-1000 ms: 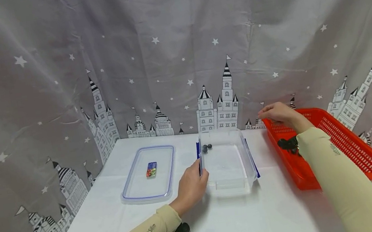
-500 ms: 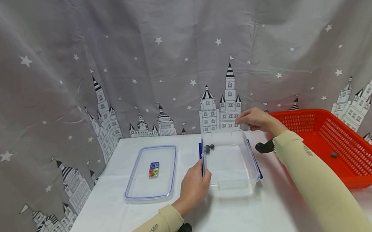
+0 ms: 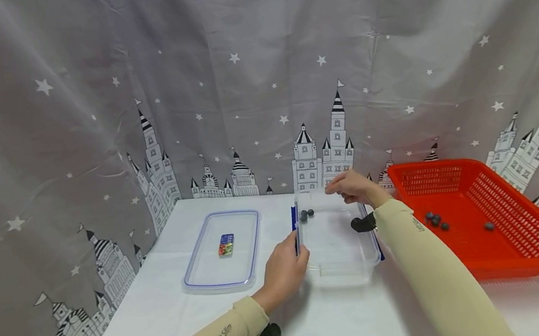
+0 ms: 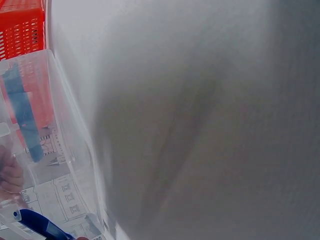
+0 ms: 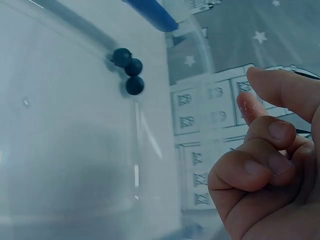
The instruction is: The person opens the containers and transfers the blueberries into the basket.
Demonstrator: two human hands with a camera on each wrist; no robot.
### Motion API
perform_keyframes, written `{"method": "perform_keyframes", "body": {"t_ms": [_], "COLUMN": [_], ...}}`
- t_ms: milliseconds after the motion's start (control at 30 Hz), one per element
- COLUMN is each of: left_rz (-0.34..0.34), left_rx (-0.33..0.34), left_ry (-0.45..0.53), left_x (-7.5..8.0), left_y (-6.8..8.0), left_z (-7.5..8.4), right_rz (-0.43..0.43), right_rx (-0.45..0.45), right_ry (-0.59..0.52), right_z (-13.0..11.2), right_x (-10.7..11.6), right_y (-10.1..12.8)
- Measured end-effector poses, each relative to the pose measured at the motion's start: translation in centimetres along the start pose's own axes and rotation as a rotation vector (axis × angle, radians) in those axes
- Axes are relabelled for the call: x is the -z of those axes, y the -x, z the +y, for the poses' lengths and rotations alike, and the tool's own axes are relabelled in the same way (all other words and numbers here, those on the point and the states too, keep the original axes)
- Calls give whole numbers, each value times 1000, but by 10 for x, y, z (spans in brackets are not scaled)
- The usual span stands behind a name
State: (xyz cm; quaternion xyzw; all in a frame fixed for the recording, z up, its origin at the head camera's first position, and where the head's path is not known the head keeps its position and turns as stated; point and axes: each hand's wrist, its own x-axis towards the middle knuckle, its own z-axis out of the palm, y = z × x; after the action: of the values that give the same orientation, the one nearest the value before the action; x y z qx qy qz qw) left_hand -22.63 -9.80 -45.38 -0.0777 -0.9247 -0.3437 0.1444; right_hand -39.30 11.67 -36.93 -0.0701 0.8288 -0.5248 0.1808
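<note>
A clear plastic container point(image 3: 340, 273) stands mid-table, with small dark balls point(image 3: 307, 215) in its far left corner; the right wrist view shows three of them point(image 5: 129, 70). My left hand point(image 3: 284, 267) grips the container's left rim by a blue clip point(image 3: 294, 227). Above the container's far edge hovers my right hand point(image 3: 351, 186), its fingers point(image 5: 260, 170) curled; anything inside them is hidden. In the left wrist view the container wall point(image 4: 60, 125) and a blue clip point(image 4: 40, 225) appear.
A red mesh basket point(image 3: 522, 252) on the right holds several dark balls point(image 3: 435, 219). The container's lid point(image 3: 197, 280) lies flat at the left with a small colourful label on it. A grey star-and-castle curtain point(image 3: 235, 80) hangs behind the white table point(image 3: 325, 334).
My right hand has moved left out of the red basket to above the container's far edge. The left hand has stayed on the container's left rim.
</note>
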Motion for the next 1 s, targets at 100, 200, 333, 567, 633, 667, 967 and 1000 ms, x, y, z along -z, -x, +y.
{"method": "perform_keyframes", "body": {"t_ms": [100, 200, 333, 567, 633, 667, 967, 1000], "left_rz": [-6, -6, -7, -14, -13, -8, 9, 12], "left_rx": [6, 7, 8, 16, 16, 12, -13, -15], "left_ry": [3, 4, 2, -4, -8, -10, -4, -4], "left_x": [0, 1, 2, 1, 1, 1, 1, 1], "left_y": [1, 1, 1, 0, 0, 0, -1, 0], "left_z": [1, 1, 2, 2, 2, 2, 1, 1], "right_rz": [-5, -11, 1, -4, 1, 2, 39, 39], "right_rx": [-6, -10, -33, -66, -75, -79, -138, -142], "right_ry": [-3, -16, -33, -38, -39, -40, -1, 7], "right_z": [3, 7, 9, 17, 19, 20, 33, 35], "right_x": [-9, -18, -29, -46, -50, -52, -69, -70], "right_y": [-4, -9, -14, -22, -25, -26, -31, -32]}}
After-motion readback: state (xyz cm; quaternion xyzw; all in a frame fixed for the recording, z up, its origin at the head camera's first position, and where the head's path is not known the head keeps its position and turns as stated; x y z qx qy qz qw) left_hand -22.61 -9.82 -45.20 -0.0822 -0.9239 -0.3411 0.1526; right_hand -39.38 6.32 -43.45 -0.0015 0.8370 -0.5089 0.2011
